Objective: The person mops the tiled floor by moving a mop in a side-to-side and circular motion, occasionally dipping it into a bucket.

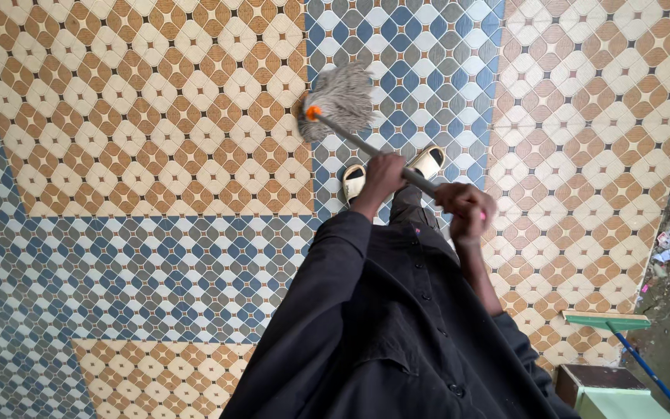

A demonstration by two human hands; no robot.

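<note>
From my remote seat I see the mop (pixel 340 99) with its grey string head flat on the patterned tile floor (pixel 141 116) at about twelve o'clock of the feet; its grey handle (pixel 366 145) slants back toward the body, likely so weight presses the strings down; the left hand (pixel 382 175) is wrapped tight lower on the shaft, the right hand (pixel 465 209) clenched around its upper end at three o'clock; pale sandals (pixel 426 162) stand just behind the head; a green broom (pixel 606 320) lies at five o'clock.

soft even daylight, no hard shadows, sharp centre, wide-angle bending at edges, right edge perhaps slightly blurred
</note>
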